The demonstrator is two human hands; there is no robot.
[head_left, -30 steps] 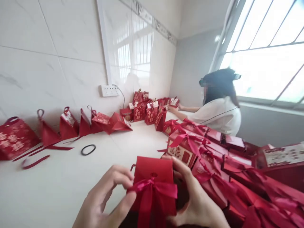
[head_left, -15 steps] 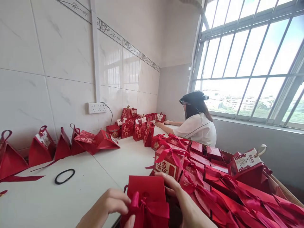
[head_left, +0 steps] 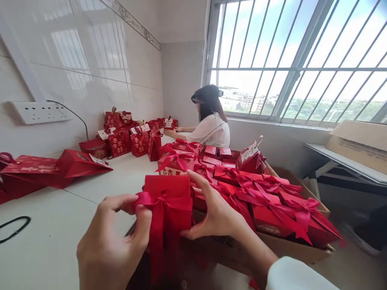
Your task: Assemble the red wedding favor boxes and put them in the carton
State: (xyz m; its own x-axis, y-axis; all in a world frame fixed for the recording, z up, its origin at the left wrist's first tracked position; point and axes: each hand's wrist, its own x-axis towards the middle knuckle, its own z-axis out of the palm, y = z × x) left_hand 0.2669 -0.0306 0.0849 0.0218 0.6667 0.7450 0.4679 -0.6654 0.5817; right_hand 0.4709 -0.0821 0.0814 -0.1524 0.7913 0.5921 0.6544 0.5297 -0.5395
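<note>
I hold a red gift box (head_left: pixel 169 203) with a pink satin bow (head_left: pixel 161 200) in front of me, at the edge of the white counter (head_left: pixel 60 225). My left hand (head_left: pixel 111 245) pinches the left loop of the bow between thumb and fingers. My right hand (head_left: pixel 216 213) grips the box's right side, fingers closed against it. Just right of the box sits a cardboard carton (head_left: pixel 229 251) packed with several similar ribboned red boxes (head_left: pixel 272 201).
Red gift bags (head_left: pixel 130 141) stand along the tiled wall, some lying flat at the left (head_left: pixel 78 163). A black hair band (head_left: pixel 15 227) lies on the counter. Another person in white (head_left: pixel 211 129) works at the far end. A cardboard box (head_left: pixel 359 143) rests on a shelf by the barred window.
The view has swung right toward the window and carton. The box rose in my hands; my left hand still pinches the bow and my right still holds the side.
</note>
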